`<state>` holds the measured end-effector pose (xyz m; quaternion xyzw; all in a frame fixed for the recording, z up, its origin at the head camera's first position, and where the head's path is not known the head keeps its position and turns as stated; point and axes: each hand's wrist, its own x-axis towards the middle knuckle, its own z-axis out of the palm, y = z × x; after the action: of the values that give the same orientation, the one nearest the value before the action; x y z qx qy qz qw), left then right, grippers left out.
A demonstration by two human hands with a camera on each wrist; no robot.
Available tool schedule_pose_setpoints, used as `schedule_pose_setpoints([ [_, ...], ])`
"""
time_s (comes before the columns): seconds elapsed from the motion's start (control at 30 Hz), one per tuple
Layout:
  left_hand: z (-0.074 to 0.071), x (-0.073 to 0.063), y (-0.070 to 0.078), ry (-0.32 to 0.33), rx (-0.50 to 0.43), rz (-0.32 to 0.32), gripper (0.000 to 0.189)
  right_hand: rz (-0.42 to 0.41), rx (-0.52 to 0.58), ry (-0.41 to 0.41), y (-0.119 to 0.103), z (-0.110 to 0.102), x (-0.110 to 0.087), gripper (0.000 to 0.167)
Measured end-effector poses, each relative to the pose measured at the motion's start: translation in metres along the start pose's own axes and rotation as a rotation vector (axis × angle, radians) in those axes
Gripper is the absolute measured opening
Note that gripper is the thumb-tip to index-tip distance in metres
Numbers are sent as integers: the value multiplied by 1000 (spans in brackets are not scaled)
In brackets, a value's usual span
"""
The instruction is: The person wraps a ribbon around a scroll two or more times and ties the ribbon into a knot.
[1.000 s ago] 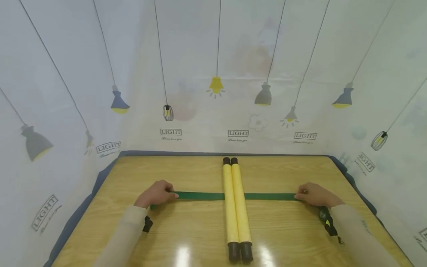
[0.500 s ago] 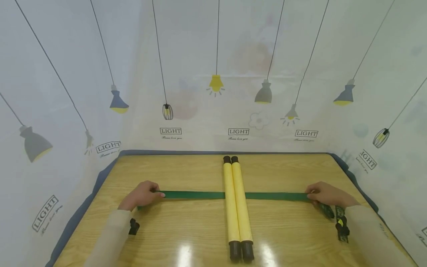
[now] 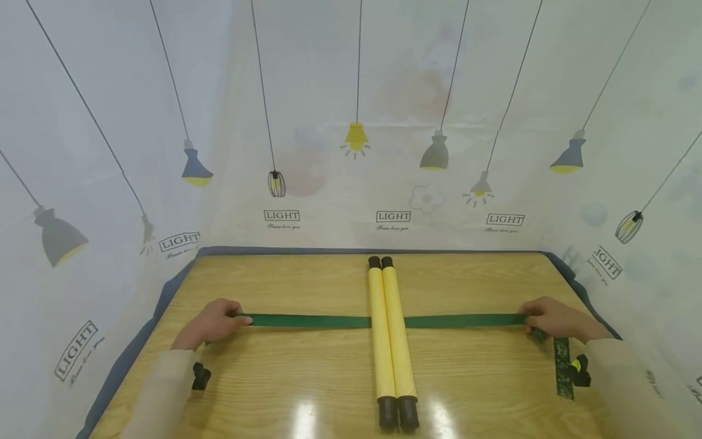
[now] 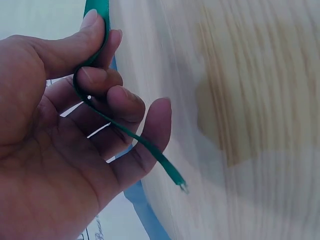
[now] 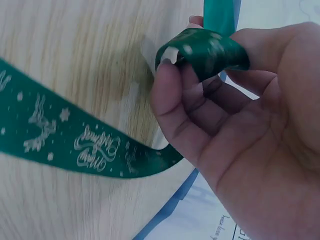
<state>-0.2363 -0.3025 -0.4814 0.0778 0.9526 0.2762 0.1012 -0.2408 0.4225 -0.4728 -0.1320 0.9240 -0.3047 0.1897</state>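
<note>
A green ribbon (image 3: 312, 320) is stretched left to right across the table, passing under two yellow rolls (image 3: 390, 332) with dark brown end caps that lie side by side. My left hand (image 3: 216, 320) pinches the ribbon between thumb and forefinger; in the left wrist view its short loose end (image 4: 170, 170) trails over the other fingers. At the opposite side my right hand (image 3: 554, 318) pinches the ribbon. The right wrist view shows it looped around the fingers there, with a tail (image 5: 95, 145) bearing "Merry Christmas", a reindeer and stars hanging toward the table.
The wood-grain table (image 3: 307, 378) has a blue edging (image 3: 123, 360) along its sides. White sheeting (image 3: 329, 79) printed with hanging lamps and the word LIGHT encloses the back and both sides. A black wrist strap part (image 3: 201, 376) shows below the left sleeve.
Both hands have moved outward, the left hand to the left and the right hand to the right, so a longer stretch of ribbon shows between them. The yellow rolls stay in place.
</note>
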Motion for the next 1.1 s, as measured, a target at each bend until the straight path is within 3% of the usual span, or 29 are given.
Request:
schedule_pose_setpoints([
  [0.33,-17,-15,-25,47,14,-40,33,28,-74,11,14,-15,-10,36],
  [0.57,-34,-25,-43,77,3,-79,34,-36,52,-29,21,-31,-30,33],
  [0.77,-54,-32,-54,104,50,-131,33,15,100,-56,32,-46,-46,43],
  [0.97,-68,-36,-75,136,111,-206,40,117,-74,65,40,-56,-56,53],
  [1.1,-74,-40,-80,159,144,-259,46,185,-199,162,47,-60,-58,62],
])
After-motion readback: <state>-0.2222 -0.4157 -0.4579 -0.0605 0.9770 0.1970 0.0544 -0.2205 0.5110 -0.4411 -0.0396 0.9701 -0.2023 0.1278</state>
